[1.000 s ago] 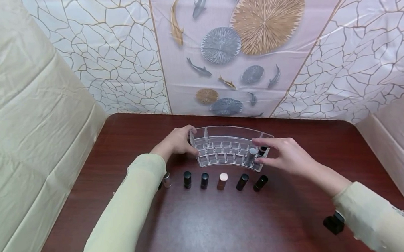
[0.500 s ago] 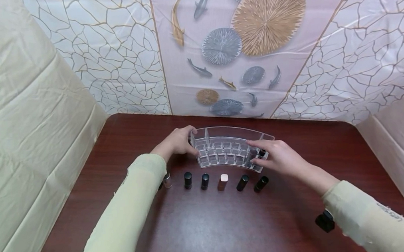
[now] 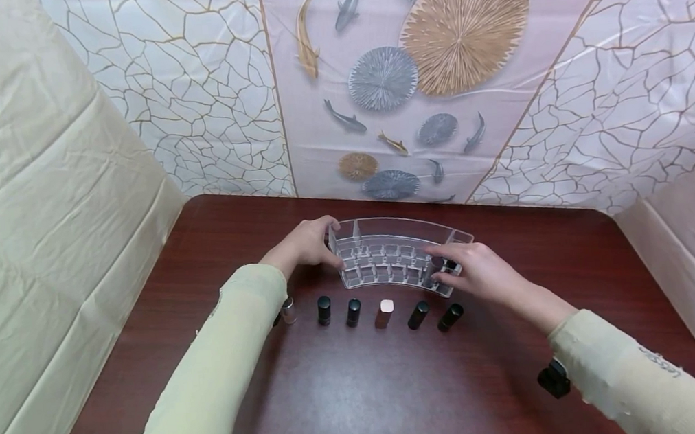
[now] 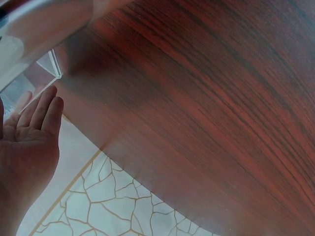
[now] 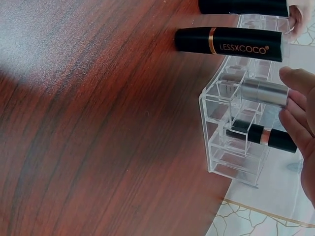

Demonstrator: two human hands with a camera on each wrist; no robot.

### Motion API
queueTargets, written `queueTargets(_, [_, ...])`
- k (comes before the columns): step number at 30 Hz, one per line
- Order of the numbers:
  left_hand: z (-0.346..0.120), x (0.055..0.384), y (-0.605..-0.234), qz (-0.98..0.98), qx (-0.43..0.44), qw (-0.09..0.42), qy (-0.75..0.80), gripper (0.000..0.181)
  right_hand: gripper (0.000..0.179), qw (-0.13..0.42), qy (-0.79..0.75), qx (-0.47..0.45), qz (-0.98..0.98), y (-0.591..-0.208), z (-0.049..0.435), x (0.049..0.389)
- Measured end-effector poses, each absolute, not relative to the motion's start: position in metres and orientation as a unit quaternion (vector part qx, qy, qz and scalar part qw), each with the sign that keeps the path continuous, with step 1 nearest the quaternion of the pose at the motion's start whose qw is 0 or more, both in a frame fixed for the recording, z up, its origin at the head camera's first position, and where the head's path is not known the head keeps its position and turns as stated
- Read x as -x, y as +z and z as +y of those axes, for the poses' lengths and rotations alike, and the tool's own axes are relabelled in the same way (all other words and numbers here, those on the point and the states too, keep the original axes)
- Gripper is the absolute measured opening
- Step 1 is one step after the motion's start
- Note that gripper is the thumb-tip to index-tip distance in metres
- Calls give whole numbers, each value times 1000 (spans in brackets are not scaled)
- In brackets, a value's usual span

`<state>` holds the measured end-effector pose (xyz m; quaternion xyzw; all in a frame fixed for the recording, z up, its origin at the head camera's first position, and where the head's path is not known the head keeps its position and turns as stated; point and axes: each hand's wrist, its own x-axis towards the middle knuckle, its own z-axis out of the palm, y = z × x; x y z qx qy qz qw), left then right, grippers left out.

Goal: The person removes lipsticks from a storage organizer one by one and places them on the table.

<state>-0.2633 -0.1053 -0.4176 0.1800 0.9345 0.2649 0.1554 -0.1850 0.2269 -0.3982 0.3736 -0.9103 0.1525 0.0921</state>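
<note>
A clear curved lipstick organizer [image 3: 398, 226] with stepped rows of slots stands near the back of the table. My left hand [image 3: 308, 242] holds its left end, thumb at the front corner and fingers behind; in the left wrist view several fingers lie straight along the clear side. At the right end, my right hand [image 3: 479, 267] has thumb and fingers around the top of a silver lipstick tube [image 5: 266, 92], which sits in a front slot. Beside that tube, a black lipstick with a copper band [image 5: 256, 133] sits in another slot. The right hand partly hides both tubes in the head view.
In front of the organizer runs a row of lipsticks: a silver one [image 3: 289, 311] by the left sleeve, black ones [image 3: 325, 310], and one with a pale pink square top [image 3: 384, 314]. A patterned cloth [image 3: 384, 138] hangs behind the table's back edge.
My right hand has moved slightly left, from beside the silver lipstick tube to around its top. The left hand stays at the organizer's left end.
</note>
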Motion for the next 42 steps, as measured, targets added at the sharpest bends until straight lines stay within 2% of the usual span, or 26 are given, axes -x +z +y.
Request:
queueTargets(16, [-106,264,-417,934,-183,152,265,79,37,106,150,-388,-903,-399,227,189])
queueTargets(25, [-105,265,-418,935,-183,154,261,79,36,113,148,-392,-901,-394,229,188])
queueTargets(42, [-105,263,-417,933,-179,159,269,79,43,174,154,-433,-871,-369,233,171])
